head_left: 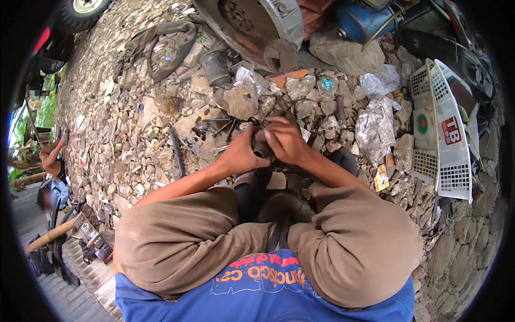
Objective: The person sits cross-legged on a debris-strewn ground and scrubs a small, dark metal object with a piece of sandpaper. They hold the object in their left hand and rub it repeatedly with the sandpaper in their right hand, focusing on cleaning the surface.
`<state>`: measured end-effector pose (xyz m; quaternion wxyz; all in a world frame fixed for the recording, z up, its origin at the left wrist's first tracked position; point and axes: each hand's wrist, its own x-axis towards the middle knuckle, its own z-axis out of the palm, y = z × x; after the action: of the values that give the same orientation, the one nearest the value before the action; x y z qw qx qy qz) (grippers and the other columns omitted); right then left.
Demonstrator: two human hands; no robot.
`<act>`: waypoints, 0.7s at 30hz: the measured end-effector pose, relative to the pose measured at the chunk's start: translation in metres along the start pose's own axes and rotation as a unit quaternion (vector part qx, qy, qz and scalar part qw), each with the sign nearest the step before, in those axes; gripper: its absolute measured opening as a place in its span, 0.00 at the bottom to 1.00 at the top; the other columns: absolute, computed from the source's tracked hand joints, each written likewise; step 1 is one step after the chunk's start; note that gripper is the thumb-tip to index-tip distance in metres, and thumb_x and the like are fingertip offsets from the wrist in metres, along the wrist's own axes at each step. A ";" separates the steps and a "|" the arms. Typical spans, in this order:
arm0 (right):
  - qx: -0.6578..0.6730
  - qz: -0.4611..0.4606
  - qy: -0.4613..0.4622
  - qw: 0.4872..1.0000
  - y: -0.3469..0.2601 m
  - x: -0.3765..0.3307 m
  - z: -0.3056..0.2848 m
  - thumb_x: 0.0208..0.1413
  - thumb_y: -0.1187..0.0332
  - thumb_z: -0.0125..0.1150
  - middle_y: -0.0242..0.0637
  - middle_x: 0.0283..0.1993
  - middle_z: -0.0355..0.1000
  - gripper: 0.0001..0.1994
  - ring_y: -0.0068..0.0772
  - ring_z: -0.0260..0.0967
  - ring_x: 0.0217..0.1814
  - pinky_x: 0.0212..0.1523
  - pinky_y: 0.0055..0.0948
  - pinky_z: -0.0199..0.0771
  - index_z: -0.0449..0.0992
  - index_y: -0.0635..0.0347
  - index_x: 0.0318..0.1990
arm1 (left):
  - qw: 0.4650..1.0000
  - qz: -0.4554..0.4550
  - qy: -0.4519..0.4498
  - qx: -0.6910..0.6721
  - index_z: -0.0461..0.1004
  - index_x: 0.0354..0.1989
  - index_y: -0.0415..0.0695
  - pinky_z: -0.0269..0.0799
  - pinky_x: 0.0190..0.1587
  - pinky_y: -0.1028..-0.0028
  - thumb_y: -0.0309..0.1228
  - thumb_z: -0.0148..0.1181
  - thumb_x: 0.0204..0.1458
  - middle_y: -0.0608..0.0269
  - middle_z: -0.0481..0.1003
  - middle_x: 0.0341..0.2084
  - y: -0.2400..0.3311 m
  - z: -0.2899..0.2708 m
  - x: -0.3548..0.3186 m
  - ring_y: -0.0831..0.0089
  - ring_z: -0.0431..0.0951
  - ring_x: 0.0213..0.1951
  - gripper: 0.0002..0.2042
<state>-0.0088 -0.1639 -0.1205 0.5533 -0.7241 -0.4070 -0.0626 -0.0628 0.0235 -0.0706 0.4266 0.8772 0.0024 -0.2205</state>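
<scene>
Between my raised knees, both hands meet around a dark, hollow metal cylinder (262,147), largely covered by my fingers. My left hand (240,154) curls around its left side, with the thumb near its lower rim. My right hand (287,140) closes against the upper right of the same part, fingers bent; whether a small piece is also pinched there is too hidden to tell. Just left of my left hand, a wrench (219,149) lies on an oil-stained flat stone (196,129). A dark curved bar (176,153) rests on the gravel farther left.
Ahead stand a large round metal housing (295,21), a metal can (215,68) and a big rock (347,52). A blue tank-like part (360,22) is at the far right. White plastic crates (453,129) lie right. Another person (53,196) is at far left.
</scene>
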 end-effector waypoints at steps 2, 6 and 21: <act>-0.006 0.018 -0.015 1.000 0.011 -0.002 0.000 0.67 0.68 0.53 0.51 0.35 0.79 0.13 0.56 0.77 0.46 0.58 0.47 0.73 0.81 0.68 0.36 | 0.999 -0.030 -0.021 0.007 0.64 0.61 0.26 0.73 0.58 0.60 0.45 0.77 0.33 0.33 0.76 0.50 0.009 0.001 -0.002 0.45 0.78 0.54 0.48; -0.027 0.028 0.003 0.999 0.023 -0.009 0.003 0.65 0.70 0.55 0.52 0.34 0.79 0.11 0.57 0.77 0.46 0.56 0.46 0.74 0.81 0.69 0.35 | 1.000 -0.007 -0.019 0.018 0.60 0.65 0.25 0.71 0.60 0.60 0.47 0.77 0.33 0.31 0.74 0.53 -0.001 0.005 0.001 0.45 0.76 0.57 0.52; -0.051 0.039 -0.026 0.998 0.016 -0.002 -0.009 0.64 0.69 0.57 0.51 0.35 0.79 0.11 0.54 0.77 0.43 0.56 0.46 0.75 0.81 0.69 0.35 | 1.000 -0.006 -0.011 0.023 0.58 0.68 0.28 0.70 0.63 0.60 0.48 0.76 0.35 0.33 0.70 0.58 0.003 0.008 -0.002 0.47 0.73 0.60 0.53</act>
<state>0.0036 -0.1736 -0.1304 0.5069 -0.7680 -0.3891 -0.0429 -0.0672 0.0164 -0.0716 0.4053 0.8840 -0.0019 -0.2332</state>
